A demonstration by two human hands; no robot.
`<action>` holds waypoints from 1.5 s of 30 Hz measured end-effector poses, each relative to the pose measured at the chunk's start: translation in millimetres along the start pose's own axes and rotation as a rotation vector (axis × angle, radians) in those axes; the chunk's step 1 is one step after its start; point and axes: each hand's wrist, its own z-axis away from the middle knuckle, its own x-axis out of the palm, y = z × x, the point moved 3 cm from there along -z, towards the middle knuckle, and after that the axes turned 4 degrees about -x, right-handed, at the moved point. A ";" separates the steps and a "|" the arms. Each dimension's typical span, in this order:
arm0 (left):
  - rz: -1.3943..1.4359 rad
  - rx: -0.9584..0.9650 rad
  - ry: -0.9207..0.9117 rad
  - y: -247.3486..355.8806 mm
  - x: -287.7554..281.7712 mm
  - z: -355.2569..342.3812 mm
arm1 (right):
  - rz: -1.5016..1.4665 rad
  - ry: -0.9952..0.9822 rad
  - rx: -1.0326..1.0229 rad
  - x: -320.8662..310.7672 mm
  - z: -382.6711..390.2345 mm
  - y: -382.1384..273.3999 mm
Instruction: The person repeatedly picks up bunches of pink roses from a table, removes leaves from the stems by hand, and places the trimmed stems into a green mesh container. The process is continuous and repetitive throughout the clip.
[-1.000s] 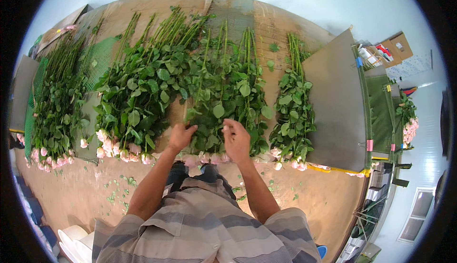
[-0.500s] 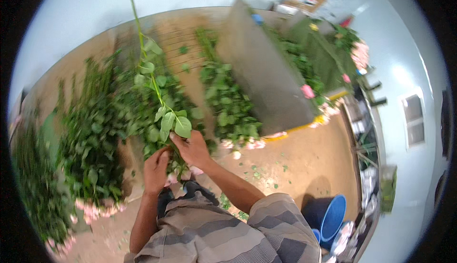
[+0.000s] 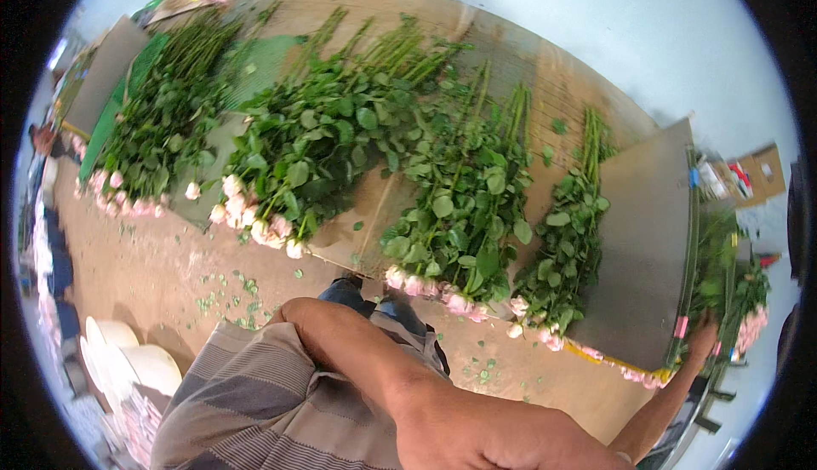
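My right arm stretches out to the far right, and my right hand [image 3: 702, 338] is at the near end of a green-sided compartment [image 3: 691, 274] beyond a grey panel [image 3: 644, 240]. Blurred green leaves [image 3: 717, 253] show just above that hand; whether its fingers grip a stem is too small to tell. My left forearm crosses in front of my body, with my left hand [image 3: 511, 432] large at the lower edge and its fingers hidden. Pale pink roses with long leafy stems lie in bunches, the closest being a middle bunch [image 3: 464, 214] and a smaller one [image 3: 566, 240] beside the panel.
The long table [image 3: 357, 206] carries more rose bunches [image 3: 315, 138] to the left, blooms at its near edge. Green netting [image 3: 264, 65] lies among them. White tubs [image 3: 153, 372] stand at lower left. Loose leaves [image 3: 230, 291] litter the floor. An open cardboard box [image 3: 762, 176] sits far right.
My view has swung left. Both hands were together on a leafy rose stem; now the right hand is far out at the compartment and the left is low, with no stem visible in it.
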 end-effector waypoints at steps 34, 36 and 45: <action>-1.923 -1.134 1.601 272.6 -182.5 336.2 | -1.565 -1.078 0.378 66.0 182.1 -874.0; -1.777 -0.844 1.647 293.0 -176.1 341.2 | -1.512 -1.025 0.334 23.4 169.0 -851.6; -2.059 -0.833 1.843 306.7 -177.8 362.6 | -1.607 -0.936 0.410 101.1 158.9 -806.4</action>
